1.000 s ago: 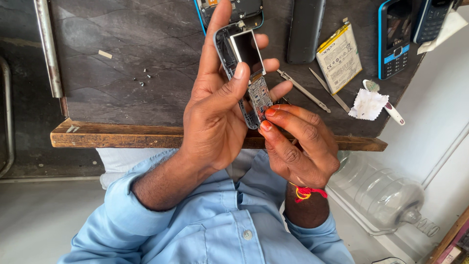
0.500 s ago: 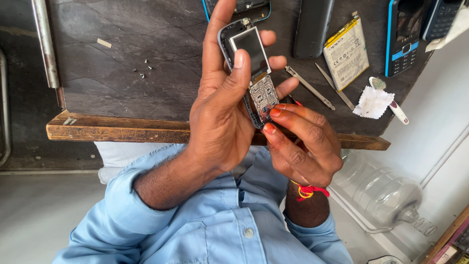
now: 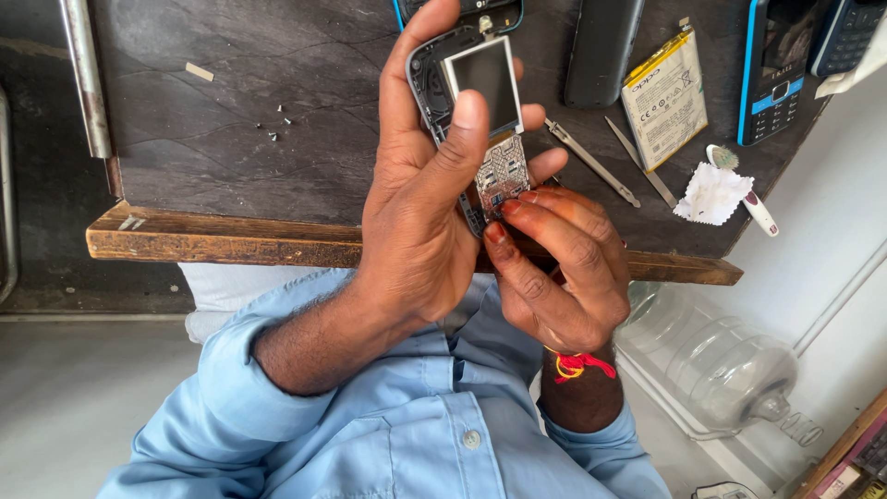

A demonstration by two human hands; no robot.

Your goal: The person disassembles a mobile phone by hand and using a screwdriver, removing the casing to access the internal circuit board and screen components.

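Observation:
My left hand (image 3: pixel 416 222) is wrapped around a small opened keypad phone (image 3: pixel 471 102), held upright over the bench edge. Its grey screen faces me, and its thumb rests on the screen's lower left. Below the screen the bare metal keypad board (image 3: pixel 504 176) is exposed. My right hand (image 3: pixel 564 268), with a red thread at the wrist, pinches the lower end of the phone. Its fingertips touch the keypad board. The bottom of the phone is hidden by my fingers.
On the dark slate bench (image 3: pixel 231 157) with a wooden front edge lie tiny screws (image 3: pixel 277 125), metal tweezers (image 3: pixel 591 162), a yellow-white battery (image 3: pixel 663 97), a dark phone cover (image 3: pixel 601 51), a blue phone (image 3: pixel 774 69) and a brush on white tissue (image 3: pixel 716 189). A clear water jug (image 3: pixel 711 360) lies on the floor.
The hands and phone have shifted slightly up and right in view. My left thumb has slid a little higher on the screen. The right fingers stay at the phone's lower end.

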